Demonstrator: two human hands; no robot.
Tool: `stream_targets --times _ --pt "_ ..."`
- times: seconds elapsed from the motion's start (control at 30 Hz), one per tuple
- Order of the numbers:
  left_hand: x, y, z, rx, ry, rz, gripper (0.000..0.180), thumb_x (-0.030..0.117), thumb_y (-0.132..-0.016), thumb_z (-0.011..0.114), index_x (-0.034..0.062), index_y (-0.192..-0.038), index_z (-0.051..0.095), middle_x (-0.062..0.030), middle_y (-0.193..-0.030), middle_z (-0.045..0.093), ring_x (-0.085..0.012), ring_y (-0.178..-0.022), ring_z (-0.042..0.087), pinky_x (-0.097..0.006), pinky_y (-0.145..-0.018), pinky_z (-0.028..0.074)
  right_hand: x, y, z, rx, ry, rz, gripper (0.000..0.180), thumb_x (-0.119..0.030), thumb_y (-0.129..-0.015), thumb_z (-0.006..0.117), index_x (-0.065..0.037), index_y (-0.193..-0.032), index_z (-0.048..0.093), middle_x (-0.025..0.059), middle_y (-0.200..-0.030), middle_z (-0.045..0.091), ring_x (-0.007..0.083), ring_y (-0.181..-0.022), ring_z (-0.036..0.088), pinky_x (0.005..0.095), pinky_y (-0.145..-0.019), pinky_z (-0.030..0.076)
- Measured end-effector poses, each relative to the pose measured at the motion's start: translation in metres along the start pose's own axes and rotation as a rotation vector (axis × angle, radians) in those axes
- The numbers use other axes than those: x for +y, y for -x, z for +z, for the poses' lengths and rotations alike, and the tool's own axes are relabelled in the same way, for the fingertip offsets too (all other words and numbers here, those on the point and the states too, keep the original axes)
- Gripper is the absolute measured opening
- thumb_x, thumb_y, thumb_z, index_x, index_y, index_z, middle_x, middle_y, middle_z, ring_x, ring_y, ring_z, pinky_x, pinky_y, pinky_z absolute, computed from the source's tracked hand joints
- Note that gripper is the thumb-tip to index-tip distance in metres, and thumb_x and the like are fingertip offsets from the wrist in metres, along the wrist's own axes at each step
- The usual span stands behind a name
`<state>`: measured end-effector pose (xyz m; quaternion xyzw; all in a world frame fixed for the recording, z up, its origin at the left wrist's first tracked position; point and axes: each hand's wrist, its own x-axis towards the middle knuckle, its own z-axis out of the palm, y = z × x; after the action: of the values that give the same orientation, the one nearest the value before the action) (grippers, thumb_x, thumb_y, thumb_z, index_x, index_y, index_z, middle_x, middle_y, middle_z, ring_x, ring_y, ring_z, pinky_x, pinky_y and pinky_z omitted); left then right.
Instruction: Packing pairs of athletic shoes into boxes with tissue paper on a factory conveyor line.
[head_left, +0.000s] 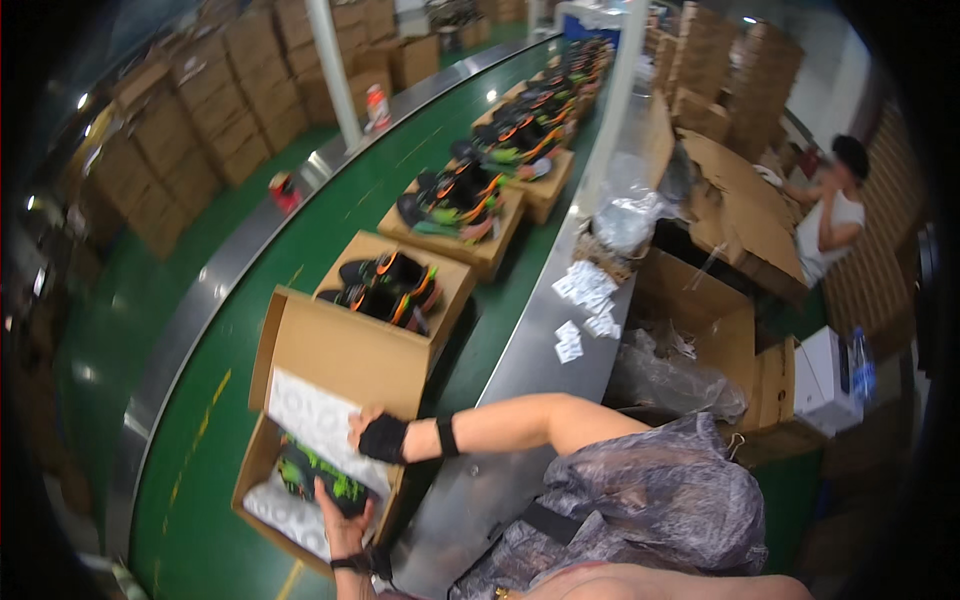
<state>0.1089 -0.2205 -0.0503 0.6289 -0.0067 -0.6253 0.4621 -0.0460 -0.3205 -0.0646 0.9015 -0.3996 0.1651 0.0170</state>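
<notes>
An open cardboard shoebox (335, 350) stands on the green conveyor belt, its lid tipped back. Inside lies a black shoe with bright green patches (318, 472), partly covered by my hand and the paper. My left hand (345, 525) reaches over the box's near side and is closed on the shoe. White printed wrapping paper (308, 412) rises against the lid and also lines the bottom. With fingers curled at the paper's right edge, my right hand (380, 436), in a black fingerless glove, grips it.
Further boxes carrying black, orange and green shoes (392, 285) line the belt (205, 400). White packets (585, 290) lie on the metal ledge (535, 340) to the right. An open carton (720, 310) holds clear plastic. Another person (835, 215) sits at far right, near stacked cardboard.
</notes>
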Motion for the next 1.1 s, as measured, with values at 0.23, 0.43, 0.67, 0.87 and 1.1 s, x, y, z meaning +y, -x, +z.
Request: stream_targets --times 0.23,0.43,0.67,0.87,1.1 --pt "0.005 0.019 -0.008 -0.137 -0.009 0.084 0.069 0.075 -0.063 0.044 0.0115 -0.088 0.053 -0.0057 -0.067 0.054 -0.0231 -0.052 0.052 -0.030 -0.037 0.040 0.058 -0.004 -0.089 0.544 -0.015 0.125 0.008 -0.015 -0.066 0.052 -0.006 -0.066 0.051 0.0103 -0.067 0.051 0.0255 -0.067 0.054 0.0400 -0.051 0.042" --pt "0.000 -0.052 -0.023 -0.201 -0.313 -0.244 0.075 0.075 -0.064 0.042 0.0066 -0.093 0.052 -0.0113 -0.081 0.056 -0.0246 -0.062 0.054 -0.032 -0.045 0.042 -0.043 -0.040 -0.117 0.361 -0.531 -0.192 0.014 -0.015 -0.072 0.052 -0.013 -0.086 0.055 0.0075 -0.093 0.056 0.0271 -0.081 0.054 0.0403 -0.064 0.043" --pt "0.011 0.031 -0.031 -0.371 -1.677 0.277 0.060 0.055 -0.072 0.049 0.0017 -0.100 0.051 -0.0196 -0.080 0.058 -0.0328 -0.071 0.057 -0.040 -0.057 0.044 -0.031 0.068 -0.099 0.123 -0.784 -0.557 0.035 -0.016 -0.069 0.055 -0.005 -0.101 0.049 0.0152 -0.094 0.053 0.0304 -0.087 0.051 0.0401 -0.072 0.042" --pt "-0.050 -0.027 -0.105 0.005 -2.080 0.732 0.052 0.043 -0.077 0.050 0.0002 -0.108 0.048 -0.0234 -0.071 0.058 -0.0398 -0.069 0.056 -0.045 -0.062 0.045 0.027 0.092 -0.108 -0.393 -1.240 0.501 0.067 -0.036 -0.066 0.069 0.002 -0.115 0.041 0.0140 -0.093 0.057 0.0241 -0.089 0.054 0.0335 -0.079 0.042" --pt "-0.092 -0.234 -0.135 0.436 -2.242 2.000 0.043 0.036 -0.080 0.048 0.0022 -0.106 0.050 -0.0248 -0.080 0.058 -0.0401 -0.073 0.056 -0.047 -0.064 0.045 0.017 0.044 -0.099 0.345 -1.520 0.512 0.082 -0.039 -0.069 0.068 0.002 -0.126 0.025 0.0143 -0.112 0.050 0.0214 -0.098 0.050 0.0315 -0.079 0.043"
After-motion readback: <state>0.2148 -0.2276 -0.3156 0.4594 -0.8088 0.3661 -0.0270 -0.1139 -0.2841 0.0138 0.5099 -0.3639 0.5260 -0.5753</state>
